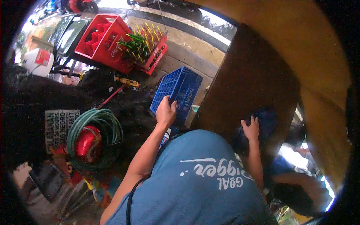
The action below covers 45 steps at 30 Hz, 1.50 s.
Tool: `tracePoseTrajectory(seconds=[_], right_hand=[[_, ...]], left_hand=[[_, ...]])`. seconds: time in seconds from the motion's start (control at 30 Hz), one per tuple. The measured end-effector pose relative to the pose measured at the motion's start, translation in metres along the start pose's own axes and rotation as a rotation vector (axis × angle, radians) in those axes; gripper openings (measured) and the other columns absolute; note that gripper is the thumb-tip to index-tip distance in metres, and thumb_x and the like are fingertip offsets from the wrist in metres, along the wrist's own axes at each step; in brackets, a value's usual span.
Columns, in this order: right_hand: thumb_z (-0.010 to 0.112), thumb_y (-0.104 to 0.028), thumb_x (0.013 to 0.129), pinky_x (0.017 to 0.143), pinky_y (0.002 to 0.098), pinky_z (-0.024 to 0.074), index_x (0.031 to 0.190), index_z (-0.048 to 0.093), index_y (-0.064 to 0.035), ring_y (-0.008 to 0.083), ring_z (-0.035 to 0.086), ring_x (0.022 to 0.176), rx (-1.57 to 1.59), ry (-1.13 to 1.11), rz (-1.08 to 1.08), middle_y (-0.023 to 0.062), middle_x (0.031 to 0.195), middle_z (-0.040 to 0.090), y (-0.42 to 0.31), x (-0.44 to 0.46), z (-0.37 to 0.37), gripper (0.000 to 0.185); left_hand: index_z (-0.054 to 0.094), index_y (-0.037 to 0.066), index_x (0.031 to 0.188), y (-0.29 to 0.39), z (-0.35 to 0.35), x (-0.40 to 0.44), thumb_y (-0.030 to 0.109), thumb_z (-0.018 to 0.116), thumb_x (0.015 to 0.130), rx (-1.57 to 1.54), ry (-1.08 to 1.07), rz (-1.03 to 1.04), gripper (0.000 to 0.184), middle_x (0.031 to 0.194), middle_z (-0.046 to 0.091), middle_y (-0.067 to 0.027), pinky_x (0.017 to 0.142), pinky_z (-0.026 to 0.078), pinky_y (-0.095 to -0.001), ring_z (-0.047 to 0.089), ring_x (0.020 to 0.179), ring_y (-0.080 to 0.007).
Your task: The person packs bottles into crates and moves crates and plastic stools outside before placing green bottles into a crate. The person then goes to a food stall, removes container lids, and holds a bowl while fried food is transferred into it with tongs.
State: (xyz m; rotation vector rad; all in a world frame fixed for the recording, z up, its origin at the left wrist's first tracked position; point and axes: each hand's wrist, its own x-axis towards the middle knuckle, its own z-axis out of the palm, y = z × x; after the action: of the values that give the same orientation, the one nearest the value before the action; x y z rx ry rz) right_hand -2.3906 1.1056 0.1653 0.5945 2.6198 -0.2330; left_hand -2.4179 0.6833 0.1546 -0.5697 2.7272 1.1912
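Note:
My left hand (166,110) grips the near rim of a blue Pepsi crate (190,90), its fingers curled over the edge. The crate is tilted, with its gridded side facing left. My right hand (251,128) is beside a dark blue cloth-like thing (265,122) on the right, its fingers apart and partly over it. Whether the palm touches the cloth is hard to tell in the dark.
Red Coca-Cola crates (101,41) stand at the upper left, one holding green bottles (140,45). A coiled green hose (117,127) lies left, near a white bucket (39,62). A dark brown panel (251,71) rises at the right.

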Motion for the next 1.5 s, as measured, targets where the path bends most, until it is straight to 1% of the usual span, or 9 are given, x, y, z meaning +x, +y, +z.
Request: tracePoseTrajectory(seconds=[0.33, 0.53, 0.73, 0.8, 1.1, 1.27, 1.3, 1.43, 1.5], right_hand=[[0.062, -0.054, 0.083, 0.114, 0.0439, 0.0239, 0.142, 0.041, -0.0040, 0.0421, 0.021, 0.141, -0.007, -0.037, 0.054, 0.0292, 0.153, 0.017, -0.003, 0.019, 0.008, 0.080], [0.064, -0.050, 0.083, 0.112, 0.0437, 0.0285, 0.138, 0.045, -0.0021, 0.0393, 0.032, 0.137, 0.036, 0.008, 0.037, 0.0234, 0.150, 0.030, 0.010, 0.023, 0.007, 0.075], [0.064, -0.033, 0.088, 0.103, 0.0385, 0.0402, 0.136, 0.046, 0.0003, 0.0308, 0.054, 0.120, 0.131, -0.280, 0.089, 0.0225, 0.132, 0.054, -0.046, 0.108, -0.085, 0.061], [0.061, -0.027, 0.092, 0.098, 0.0349, 0.0436, 0.133, 0.048, 0.0010, 0.0257, 0.059, 0.111, 0.483, 0.161, -0.230, 0.0186, 0.124, 0.060, -0.134, 0.129, -0.112, 0.052], [0.066, -0.014, 0.087, 0.093, 0.0320, 0.0475, 0.131, 0.049, -0.0003, 0.0217, 0.059, 0.109, 0.656, -0.061, -1.012, 0.0180, 0.124, 0.059, -0.544, 0.179, -0.179, 0.049], [0.069, -0.016, 0.085, 0.099, 0.0345, 0.0439, 0.139, 0.041, -0.0027, 0.0217, 0.052, 0.119, 0.711, -0.313, -1.231, 0.0180, 0.138, 0.048, -0.640, 0.232, -0.245, 0.062], [0.062, -0.010, 0.089, 0.101, 0.0344, 0.0410, 0.143, 0.036, -0.0080, 0.0189, 0.051, 0.116, 0.461, -0.026, -1.423, 0.0116, 0.136, 0.049, -0.651, 0.265, -0.250, 0.060], [0.061, -0.017, 0.091, 0.097, 0.0338, 0.0416, 0.144, 0.036, -0.0092, 0.0184, 0.049, 0.118, 0.533, -0.203, -1.389, 0.0107, 0.139, 0.047, -0.686, 0.309, -0.296, 0.059], [0.061, -0.027, 0.093, 0.096, 0.0365, 0.0414, 0.145, 0.035, -0.0087, 0.0224, 0.050, 0.120, 0.865, -0.294, -1.137, 0.0123, 0.137, 0.049, -0.699, 0.336, -0.308, 0.061]], left_hand=[[0.054, 0.000, 0.115, 0.012, -0.055, 0.067, 0.023, 0.067, 0.086, -0.085, -0.125, 0.038, 0.039, 0.093, 0.065, -0.0218, 0.070, 0.050, -0.0403, 0.064, 0.077, -0.0356], [0.055, 0.002, 0.114, 0.012, -0.095, 0.083, 0.020, 0.067, 0.086, -0.082, -0.142, 0.088, 0.035, 0.088, 0.064, -0.0192, 0.065, 0.050, -0.0368, 0.063, 0.068, -0.0272], [0.057, 0.003, 0.112, 0.013, -0.121, 0.112, 0.020, 0.068, 0.086, -0.061, -0.004, 0.217, 0.033, 0.090, 0.064, -0.0198, 0.070, 0.049, -0.0397, 0.065, 0.082, -0.0341], [0.057, 0.003, 0.111, 0.015, -0.128, 0.120, 0.020, 0.068, 0.086, -0.061, 0.044, 0.202, 0.033, 0.091, 0.065, -0.0201, 0.072, 0.049, -0.0403, 0.064, 0.085, -0.0354], [0.058, -0.001, 0.114, 0.027, -0.151, 0.177, 0.021, 0.066, 0.086, -0.197, 0.496, -0.099, 0.037, 0.099, 0.065, -0.0254, 0.079, 0.050, -0.0435, 0.064, 0.092, -0.0396], [0.056, -0.004, 0.111, 0.033, -0.137, 0.225, 0.009, 0.064, 0.089, -0.632, 0.870, -0.360, 0.027, 0.097, 0.066, -0.0104, 0.080, 0.049, -0.0298, 0.061, 0.088, -0.0144], [0.056, -0.004, 0.111, 0.035, -0.133, 0.234, 0.008, 0.064, 0.089, -0.657, 0.938, -0.405, 0.026, 0.098, 0.066, -0.0100, 0.081, 0.049, -0.0296, 0.061, 0.088, -0.0143], [0.055, -0.005, 0.110, 0.046, -0.135, 0.251, 0.007, 0.063, 0.090, -0.645, 1.123, -0.525, 0.025, 0.098, 0.065, -0.0100, 0.082, 0.048, -0.0289, 0.060, 0.088, -0.0139], [0.055, -0.005, 0.109, 0.052, -0.130, 0.255, 0.008, 0.063, 0.090, -0.601, 1.212, -0.579, 0.024, 0.096, 0.064, -0.0088, 0.079, 0.049, -0.0283, 0.059, 0.085, -0.0132]])
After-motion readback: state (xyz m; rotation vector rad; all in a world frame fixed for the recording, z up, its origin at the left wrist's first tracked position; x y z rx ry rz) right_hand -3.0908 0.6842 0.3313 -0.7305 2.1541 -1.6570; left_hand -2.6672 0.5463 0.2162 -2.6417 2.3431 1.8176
